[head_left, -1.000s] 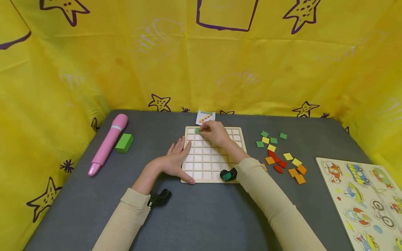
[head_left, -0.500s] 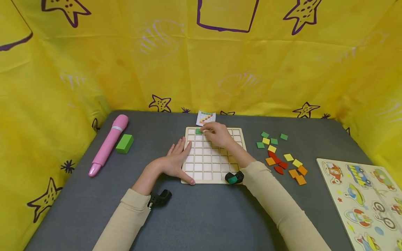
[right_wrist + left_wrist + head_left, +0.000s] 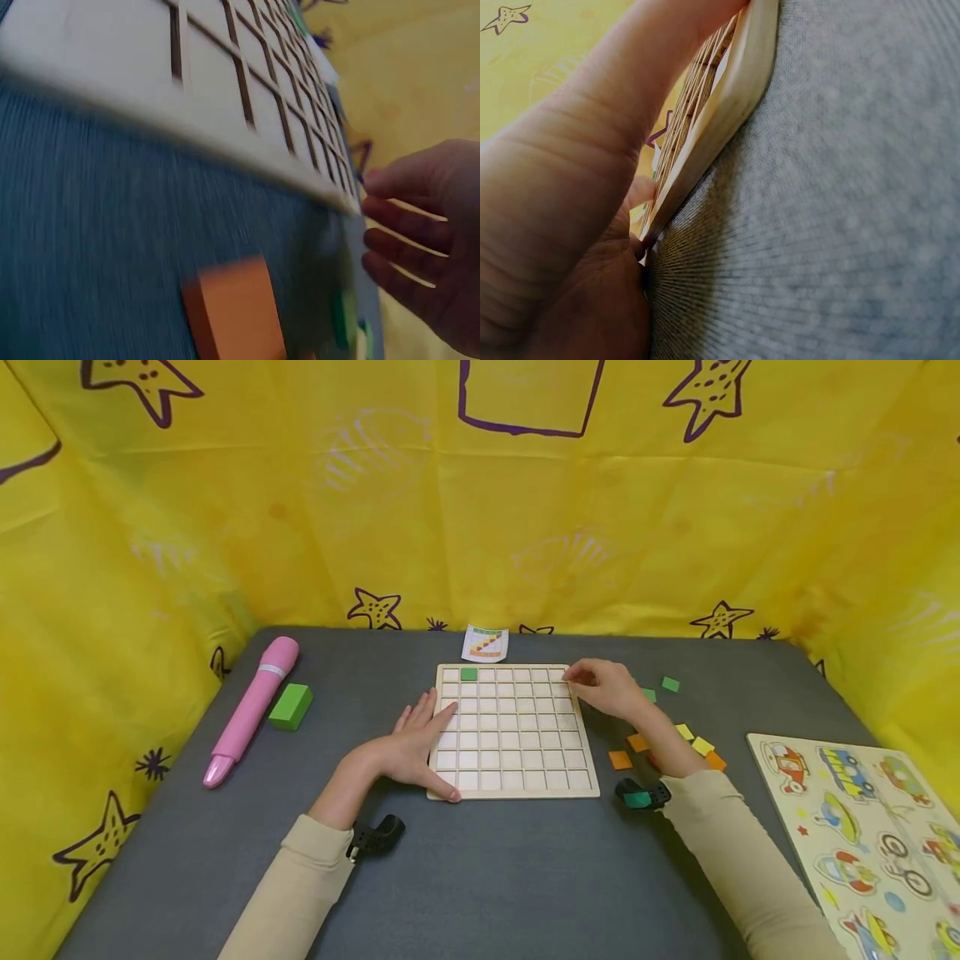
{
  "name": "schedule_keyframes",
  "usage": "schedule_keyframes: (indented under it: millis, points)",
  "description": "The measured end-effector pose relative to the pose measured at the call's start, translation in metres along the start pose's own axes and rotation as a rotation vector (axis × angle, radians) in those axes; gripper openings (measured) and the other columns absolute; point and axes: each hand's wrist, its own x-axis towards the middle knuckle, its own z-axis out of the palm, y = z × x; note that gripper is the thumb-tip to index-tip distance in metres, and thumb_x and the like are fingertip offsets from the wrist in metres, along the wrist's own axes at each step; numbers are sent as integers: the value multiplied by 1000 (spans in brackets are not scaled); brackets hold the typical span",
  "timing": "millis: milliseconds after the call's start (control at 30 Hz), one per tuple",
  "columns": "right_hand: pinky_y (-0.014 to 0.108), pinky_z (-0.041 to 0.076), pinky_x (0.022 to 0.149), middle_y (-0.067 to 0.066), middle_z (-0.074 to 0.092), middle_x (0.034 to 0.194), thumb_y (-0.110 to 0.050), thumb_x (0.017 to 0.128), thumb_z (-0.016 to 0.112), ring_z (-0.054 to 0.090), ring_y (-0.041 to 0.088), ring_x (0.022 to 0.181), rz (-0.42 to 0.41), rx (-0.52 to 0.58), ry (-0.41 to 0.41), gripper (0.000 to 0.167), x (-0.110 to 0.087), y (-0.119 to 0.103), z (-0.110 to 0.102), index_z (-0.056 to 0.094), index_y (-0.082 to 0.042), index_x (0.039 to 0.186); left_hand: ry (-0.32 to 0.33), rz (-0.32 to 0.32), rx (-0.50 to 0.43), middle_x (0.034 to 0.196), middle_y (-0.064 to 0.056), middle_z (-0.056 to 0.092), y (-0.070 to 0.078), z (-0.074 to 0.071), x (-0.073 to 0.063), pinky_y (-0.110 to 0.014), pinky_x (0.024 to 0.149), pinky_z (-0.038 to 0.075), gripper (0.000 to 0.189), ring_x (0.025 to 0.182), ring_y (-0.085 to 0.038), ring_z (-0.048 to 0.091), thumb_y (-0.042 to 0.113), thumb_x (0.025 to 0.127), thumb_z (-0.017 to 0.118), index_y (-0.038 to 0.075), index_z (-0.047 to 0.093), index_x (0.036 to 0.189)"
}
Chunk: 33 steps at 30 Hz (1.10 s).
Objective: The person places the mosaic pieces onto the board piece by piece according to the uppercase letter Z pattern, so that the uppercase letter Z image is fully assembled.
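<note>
The wooden grid board (image 3: 517, 739) lies flat on the dark table, a single green square tile (image 3: 468, 674) in its back row, second cell from the left. My left hand (image 3: 408, 752) rests along the board's left edge, fingers spread and thumb at the front left corner; the left wrist view shows the hand (image 3: 570, 150) beside the board's rim. At the back right corner hovers my right hand (image 3: 609, 689), fingers loosely bent and nothing visible between them. Below it in the right wrist view is an orange tile (image 3: 240, 311), blurred.
Behind the board lies a small pattern card (image 3: 485, 644). Loose green, yellow, red and orange tiles (image 3: 619, 760) are scattered on the right, partly hidden by the right arm. A picture puzzle board (image 3: 847, 827) is at far right. Leftward are a green block (image 3: 291, 707) and a pink microphone-shaped toy (image 3: 251, 710).
My right hand has left the green tile in the back row and moved right to the board's back right corner. My left hand has stayed on the board's left edge.
</note>
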Motion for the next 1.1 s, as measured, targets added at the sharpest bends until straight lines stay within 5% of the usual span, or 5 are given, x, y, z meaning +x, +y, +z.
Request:
schedule_keyframes:
  millis: [267,467,800,1100]
  points:
    - [59,33,98,23,65,108,6,83,65,54,43,105,-83,-163,-125,28,-35,27,-36,65,6,111,6,2,-4,159,-18,-21,-3,0,0,-52,114,-6,135,145,-30,-20,66,63,81,11,3,157]
    - [54,42,90,20,65,106,0,86,69,56,38,101,-45,-125,-58,26,-36,35,-32,64,4,111,12,8,-12,159,-18,-20,-1,-1,0,-52,114,-6,134,146,-30,-19,65,63,82,11,4,157]
    - [35,48,71,11,67,96,-16,85,76,62,26,90,64,92,73,23,0,0,5,66,-4,102,24,11,-9,159,-18,-19,0,-1,1,-53,114,-4,130,146,-30,-18,64,63,82,11,9,156]
    - [40,49,81,8,67,99,-14,88,73,61,25,96,-20,154,-6,15,45,-48,46,69,-7,100,31,13,-24,159,-21,-16,0,0,1,-55,114,-3,127,146,-33,-16,63,62,84,9,13,152]
